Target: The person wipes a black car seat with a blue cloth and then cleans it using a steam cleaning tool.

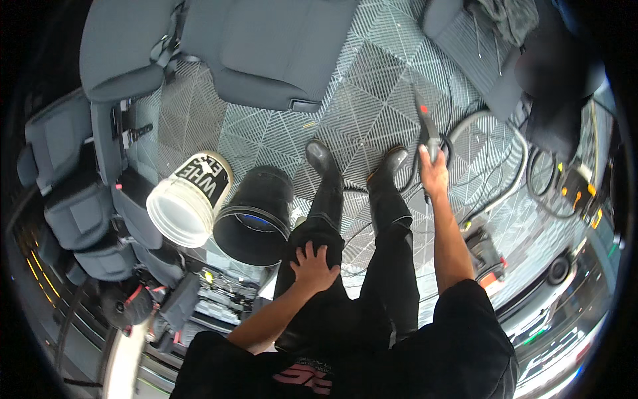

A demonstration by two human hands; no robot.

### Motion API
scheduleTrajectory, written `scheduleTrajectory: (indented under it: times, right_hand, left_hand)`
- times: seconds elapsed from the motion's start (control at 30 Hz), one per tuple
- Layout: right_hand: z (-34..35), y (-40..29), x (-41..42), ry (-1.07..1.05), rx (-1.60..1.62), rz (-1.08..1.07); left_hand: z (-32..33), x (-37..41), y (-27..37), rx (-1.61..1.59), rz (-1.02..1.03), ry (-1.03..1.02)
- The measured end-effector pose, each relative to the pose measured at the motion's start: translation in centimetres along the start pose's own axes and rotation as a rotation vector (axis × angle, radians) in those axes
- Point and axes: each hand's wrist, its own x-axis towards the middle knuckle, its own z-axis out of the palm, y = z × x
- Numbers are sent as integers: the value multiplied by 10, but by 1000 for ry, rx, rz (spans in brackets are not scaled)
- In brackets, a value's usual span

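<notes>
My right hand (435,173) is wrapped around the grip of a long, narrow dark cleaning wand (425,119) with a red mark on its neck. Its tip points away from me over the floor, apart from the seats. Beside the grip a black hose curves down. My left hand (314,267) rests on my left thigh with fingers spread, holding nothing. Ahead of me lies a grey fabric car seat (279,50), taken out of a vehicle. To the left stand a black bucket (269,187) and a white bucket (184,214) bearing writing.
Ribbed floor tiles (369,75) lie under my rubber boots (321,154). A thick pale hose (521,149) and thin cables loop at right, near a yellow-and-black machine (578,192). A person (558,99) in dark clothing is at upper right. More car seats (84,214) line the left.
</notes>
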Motion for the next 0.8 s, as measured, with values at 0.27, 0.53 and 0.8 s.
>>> scheduleTrajectory:
  times: [0.27,0.53,0.8]
  right_hand:
    - [68,-95,-67,-287,445,262]
    - [71,-131,-99,-360,540,327]
    - [91,-124,-79,-382,393,239]
  left_hand:
    - [-9,15,-8,111,17,24]
    - [-20,18,-12,180,26,47]
    - [-34,21,2,187,-9,75]
